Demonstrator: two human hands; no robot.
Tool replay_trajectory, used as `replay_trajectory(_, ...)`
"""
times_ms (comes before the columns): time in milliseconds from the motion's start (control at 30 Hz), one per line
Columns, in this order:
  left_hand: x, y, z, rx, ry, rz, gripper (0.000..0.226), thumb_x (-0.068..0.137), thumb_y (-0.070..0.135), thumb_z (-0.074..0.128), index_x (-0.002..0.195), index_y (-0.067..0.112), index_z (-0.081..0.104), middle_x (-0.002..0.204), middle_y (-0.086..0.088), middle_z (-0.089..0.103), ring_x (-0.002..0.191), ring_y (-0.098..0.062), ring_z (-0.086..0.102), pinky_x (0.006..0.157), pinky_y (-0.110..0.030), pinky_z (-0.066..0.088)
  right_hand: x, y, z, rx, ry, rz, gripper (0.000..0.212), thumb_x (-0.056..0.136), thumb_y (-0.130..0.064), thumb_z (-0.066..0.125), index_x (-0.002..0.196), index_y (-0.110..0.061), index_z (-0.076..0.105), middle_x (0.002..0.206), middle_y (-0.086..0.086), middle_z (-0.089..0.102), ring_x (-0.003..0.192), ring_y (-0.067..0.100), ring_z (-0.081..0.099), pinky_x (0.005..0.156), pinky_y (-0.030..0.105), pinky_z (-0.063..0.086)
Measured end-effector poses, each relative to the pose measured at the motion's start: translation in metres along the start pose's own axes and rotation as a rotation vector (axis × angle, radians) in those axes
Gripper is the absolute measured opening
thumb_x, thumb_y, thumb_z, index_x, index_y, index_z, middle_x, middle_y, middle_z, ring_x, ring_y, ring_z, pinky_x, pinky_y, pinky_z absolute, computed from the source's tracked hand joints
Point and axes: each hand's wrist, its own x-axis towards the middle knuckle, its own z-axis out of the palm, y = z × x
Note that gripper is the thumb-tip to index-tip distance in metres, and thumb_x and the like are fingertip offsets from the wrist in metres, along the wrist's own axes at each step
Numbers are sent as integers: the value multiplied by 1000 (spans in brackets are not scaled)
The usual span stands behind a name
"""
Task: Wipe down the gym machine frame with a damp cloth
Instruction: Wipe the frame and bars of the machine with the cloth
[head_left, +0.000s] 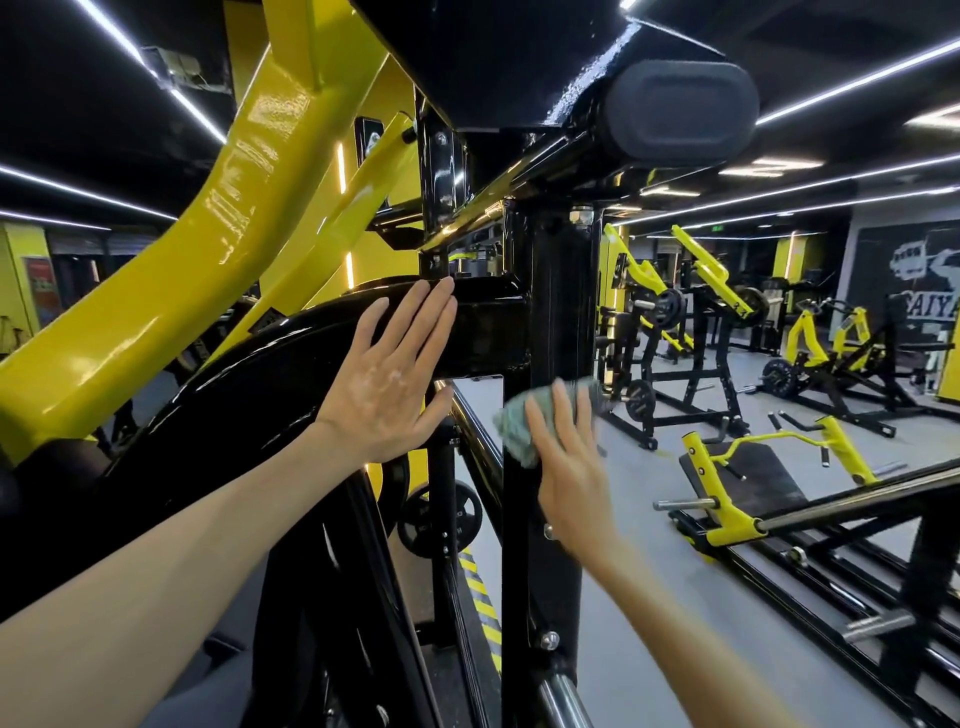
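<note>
**A:** What do the hands do at this moment?

**B:** The right hand (569, 462) lies flat, fingers almost straight and a little spread. It presses the green cloth (519, 426) against the black upright post (558, 291) of the machine frame (488, 327). It does not grip the cloth; only the palm and fingers keep it on the metal. The hand is blurred, so I judge it is in a wiping stroke.

**A:** And the other one?

**B:** The left hand (387, 374) is open too, fingers straight and close together. It rests on the curved black beam (249, 395) just left of the right hand and holds nothing. I think it only supports the body.

**A:** Which step is this?

**B:** Wiping the post, about the middle of its height. Below the right wrist there is a bolt (549, 531) on the post; beyond the left hand rises the yellow arm (208, 234).

**A:** What does the next move need?

**B:** In my opinion, even pressure along the post and care around the bolt. The cloth is only pressed, so it may slip. To wipe the beam, the left hand must lift first.
</note>
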Motion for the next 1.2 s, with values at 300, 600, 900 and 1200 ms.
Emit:
replay_trajectory(300,0,0,-1,-34,-18,2,84,93,49,42,158,4,11,166,-12,3,154,-27,2,123,-48,8,151,-9,-34,19,201,-39,55,91,7,45,144,-8,46,154,19,36,146,43,20,113,65,26)
replay_trajectory(600,-28,-21,-12,-154,-25,28,69,101,40,28,158,6,11,166,-9,3,154,-23,3,124,-41,10,23,-6,-6,41,32,-2,48,97,-19,34,142,-7,47,154,12,30,147,29,13,113,64,23)
replay_trajectory(900,-138,-99,-11,-96,-124,-35,63,101,32,27,157,4,15,166,-11,10,153,-24,10,121,-42,17,127,-50,-12,-6,103,3,51,96,-9,31,146,-5,43,154,22,34,145,43,19,116,63,20)
replay_trajectory(1200,-178,-111,3,-63,-172,-44,63,103,31,28,157,3,11,166,-13,5,153,-28,3,122,-44,17,39,-116,71,7,-45,-255,78,83,15,50,152,-12,24,159,12,22,149,33,9,120,55,15)
